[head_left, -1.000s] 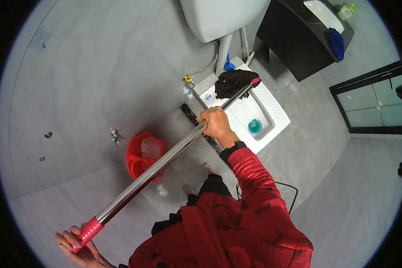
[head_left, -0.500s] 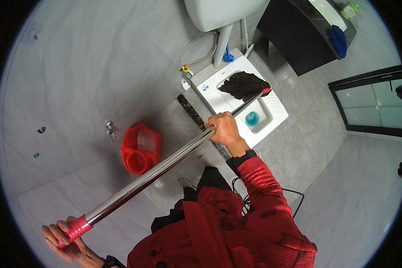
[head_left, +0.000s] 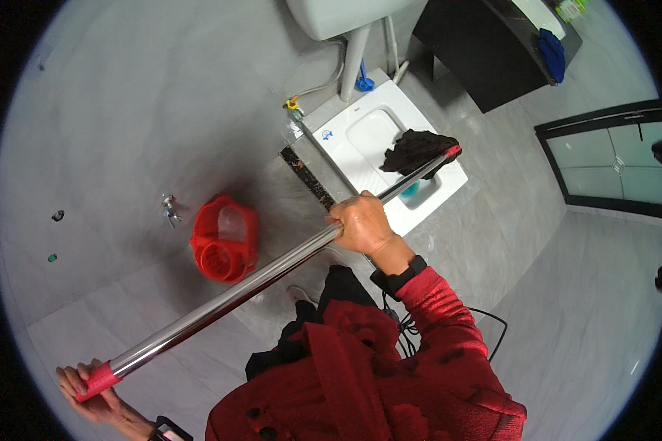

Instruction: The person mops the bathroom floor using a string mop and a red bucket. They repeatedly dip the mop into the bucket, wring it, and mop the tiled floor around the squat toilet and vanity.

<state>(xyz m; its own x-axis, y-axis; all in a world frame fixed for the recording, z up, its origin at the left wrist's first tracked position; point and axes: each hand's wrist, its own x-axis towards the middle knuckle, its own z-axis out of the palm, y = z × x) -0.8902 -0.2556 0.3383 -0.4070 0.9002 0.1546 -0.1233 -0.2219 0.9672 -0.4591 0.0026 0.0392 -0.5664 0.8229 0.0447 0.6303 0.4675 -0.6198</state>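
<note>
As before gripped, mop (head_left: 419,151) shifted right.

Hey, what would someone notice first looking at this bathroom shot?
A long shiny mop pole runs across the middle, with the right hand at mid-shaft and the left hand on its red end. Its dark mop head rests on the white squat toilet. A red bucket stands left of centre.

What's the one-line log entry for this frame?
left hand: grips red handle end | right hand: grips mop pole mid-shaft | mop head: over squat toilet | red bucket: on floor
</note>
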